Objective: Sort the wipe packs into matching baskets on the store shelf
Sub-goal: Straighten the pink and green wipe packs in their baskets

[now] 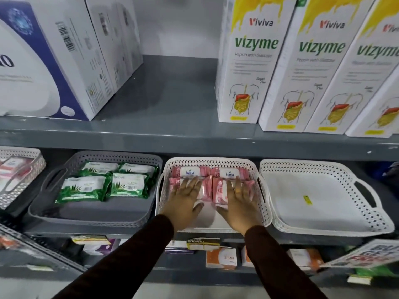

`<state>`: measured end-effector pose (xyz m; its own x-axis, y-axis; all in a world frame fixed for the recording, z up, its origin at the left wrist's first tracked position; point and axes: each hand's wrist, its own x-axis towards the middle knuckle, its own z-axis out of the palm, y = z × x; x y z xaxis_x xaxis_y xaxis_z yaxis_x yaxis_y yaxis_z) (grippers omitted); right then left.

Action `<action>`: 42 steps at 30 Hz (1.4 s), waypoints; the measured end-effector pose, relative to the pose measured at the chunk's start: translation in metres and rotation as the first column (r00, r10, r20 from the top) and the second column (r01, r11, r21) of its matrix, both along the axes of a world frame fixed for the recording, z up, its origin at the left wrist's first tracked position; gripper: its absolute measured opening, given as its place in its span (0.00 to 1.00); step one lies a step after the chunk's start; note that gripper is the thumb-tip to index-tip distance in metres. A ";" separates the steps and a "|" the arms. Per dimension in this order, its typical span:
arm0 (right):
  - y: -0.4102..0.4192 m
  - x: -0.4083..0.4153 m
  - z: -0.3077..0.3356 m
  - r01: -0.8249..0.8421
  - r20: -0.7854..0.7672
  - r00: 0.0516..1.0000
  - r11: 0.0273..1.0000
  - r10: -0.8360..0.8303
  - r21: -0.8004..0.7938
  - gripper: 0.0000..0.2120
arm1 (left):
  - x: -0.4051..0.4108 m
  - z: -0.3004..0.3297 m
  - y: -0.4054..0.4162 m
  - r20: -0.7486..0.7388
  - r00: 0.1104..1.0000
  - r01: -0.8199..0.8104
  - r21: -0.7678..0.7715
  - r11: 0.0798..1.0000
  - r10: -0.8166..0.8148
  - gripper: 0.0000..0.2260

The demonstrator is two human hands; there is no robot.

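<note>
On the shelf, the grey basket at left holds four green wipe packs. In the middle white basket, the left hand lies flat, fingers spread, on one pink wipe pack; the right hand lies spread flat on its neighbour. The right-hand white basket sits alongside.

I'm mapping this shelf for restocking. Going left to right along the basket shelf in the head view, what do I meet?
Partly cut-off white basket → grey basket holding green wipe packs → white basket holding pink wipe packs, both hands flat on them → white basket without packs.
</note>
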<state>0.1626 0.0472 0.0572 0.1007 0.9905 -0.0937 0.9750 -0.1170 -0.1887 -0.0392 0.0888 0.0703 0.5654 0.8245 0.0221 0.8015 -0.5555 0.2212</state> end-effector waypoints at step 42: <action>0.091 -0.295 0.007 -0.377 -0.105 0.921 0.926 0.375 0.002 0.33 | -0.314 -0.019 0.094 -0.172 0.948 -0.289 -0.108 0.951 0.268 0.30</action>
